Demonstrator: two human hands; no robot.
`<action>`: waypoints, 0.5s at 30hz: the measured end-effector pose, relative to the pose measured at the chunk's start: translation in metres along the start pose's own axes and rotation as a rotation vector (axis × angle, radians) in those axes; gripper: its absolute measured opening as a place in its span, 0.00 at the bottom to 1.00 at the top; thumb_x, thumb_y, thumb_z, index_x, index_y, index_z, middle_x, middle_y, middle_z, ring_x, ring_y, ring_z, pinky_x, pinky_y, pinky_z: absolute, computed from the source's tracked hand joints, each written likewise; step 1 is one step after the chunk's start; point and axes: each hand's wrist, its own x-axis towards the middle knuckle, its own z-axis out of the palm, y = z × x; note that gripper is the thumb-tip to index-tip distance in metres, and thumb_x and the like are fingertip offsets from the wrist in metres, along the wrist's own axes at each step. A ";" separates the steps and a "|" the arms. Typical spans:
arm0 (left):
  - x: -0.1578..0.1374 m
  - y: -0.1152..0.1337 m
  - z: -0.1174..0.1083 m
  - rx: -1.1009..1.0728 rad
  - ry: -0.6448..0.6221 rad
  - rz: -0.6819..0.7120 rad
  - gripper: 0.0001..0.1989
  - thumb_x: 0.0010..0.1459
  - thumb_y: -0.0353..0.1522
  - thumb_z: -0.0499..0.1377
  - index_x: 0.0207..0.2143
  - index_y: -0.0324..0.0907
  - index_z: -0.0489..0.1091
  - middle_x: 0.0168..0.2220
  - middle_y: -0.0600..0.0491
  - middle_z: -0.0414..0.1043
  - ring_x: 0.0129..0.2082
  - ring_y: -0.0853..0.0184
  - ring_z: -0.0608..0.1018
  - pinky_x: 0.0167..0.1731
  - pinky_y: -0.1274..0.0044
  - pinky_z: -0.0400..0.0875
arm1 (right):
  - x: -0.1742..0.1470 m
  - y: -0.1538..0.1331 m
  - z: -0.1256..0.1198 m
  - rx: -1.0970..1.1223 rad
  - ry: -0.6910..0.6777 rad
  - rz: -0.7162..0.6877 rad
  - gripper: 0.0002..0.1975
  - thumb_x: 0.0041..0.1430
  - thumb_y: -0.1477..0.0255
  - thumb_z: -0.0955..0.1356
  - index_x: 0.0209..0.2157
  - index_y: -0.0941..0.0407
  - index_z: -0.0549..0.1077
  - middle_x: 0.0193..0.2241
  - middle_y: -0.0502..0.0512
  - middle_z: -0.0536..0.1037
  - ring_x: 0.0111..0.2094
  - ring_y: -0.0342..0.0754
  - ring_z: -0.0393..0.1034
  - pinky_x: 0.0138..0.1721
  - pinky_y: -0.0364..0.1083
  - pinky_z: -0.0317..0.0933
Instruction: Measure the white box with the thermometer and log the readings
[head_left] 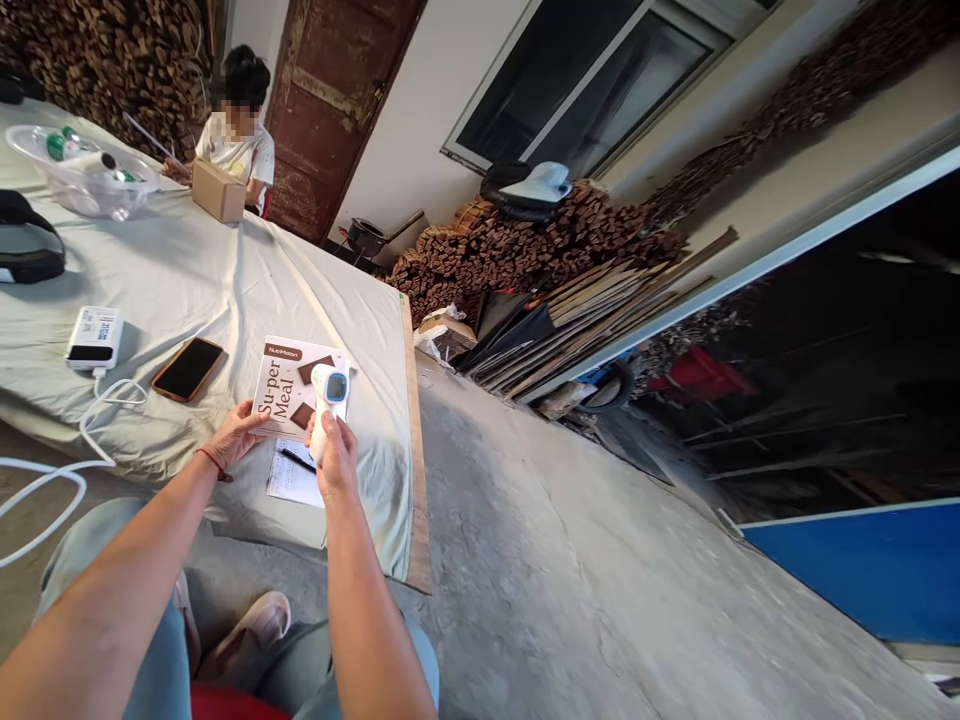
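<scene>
My left hand [238, 432] grips the lower left corner of a white and brown box [279, 385] printed "Su-per Meal", its front turned toward me. In my right hand [337, 455] is a white infrared thermometer [324, 405], held upright by its handle with fingers wrapped round it. The thermometer's small blue-rimmed screen faces me, and its head covers part of the box's right side. Just below the box, a sheet of written paper [289, 485] lies on the cloth with a black pen [298, 460] on top.
On the cloth-covered table [330, 290] lie a phone [187, 369], a white power bank [95, 338] with a cable, a black headset-like object [28, 240] and a clear basin [82, 190]. Across the table, a person [244, 140] is behind a cardboard box [218, 190]. Stacked firewood [480, 250] lines the wall.
</scene>
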 end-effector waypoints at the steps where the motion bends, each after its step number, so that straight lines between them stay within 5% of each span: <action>1: 0.000 -0.001 -0.001 0.002 -0.005 0.003 0.28 0.42 0.28 0.72 0.46 0.36 0.66 0.46 0.46 0.74 0.41 0.63 0.79 0.44 0.71 0.75 | 0.000 -0.002 0.003 -0.019 -0.004 0.004 0.26 0.41 0.51 0.72 0.26 0.59 0.64 0.21 0.48 0.63 0.22 0.36 0.56 0.23 0.39 0.51; 15: -0.006 0.004 0.005 0.049 -0.028 0.003 0.30 0.39 0.32 0.73 0.45 0.40 0.66 0.48 0.48 0.74 0.44 0.62 0.78 0.46 0.72 0.74 | -0.009 -0.016 0.015 -0.010 0.033 0.076 0.29 0.33 0.50 0.74 0.26 0.60 0.65 0.21 0.47 0.62 0.22 0.36 0.55 0.21 0.39 0.49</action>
